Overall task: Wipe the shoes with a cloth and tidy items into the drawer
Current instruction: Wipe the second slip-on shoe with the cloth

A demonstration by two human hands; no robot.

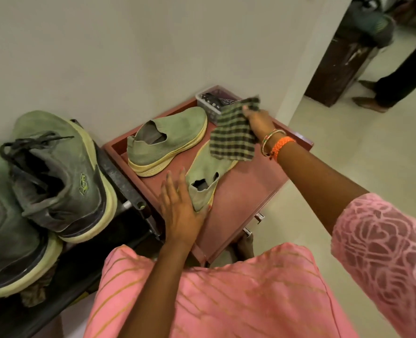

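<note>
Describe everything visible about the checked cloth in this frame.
The checked cloth is a thin woven fabric with dark stripes crossing a pale olive ground. It hangs limp and unfolded from the right hand, which pinches its upper edge above the open reddish drawer. Its lower part drapes over the toe of the nearer green slip-on shoe, and its top corner overlaps the small plastic basket behind.

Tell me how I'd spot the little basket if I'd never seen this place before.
Find the open red drawer pulled out beside the wall. The basket sits in its far corner against the wall, just beyond the toe of the upright green slip-on shoe and partly behind the checked cloth. It is the only pale, see-through plastic thing there, holding dark patterned fabric.
</note>
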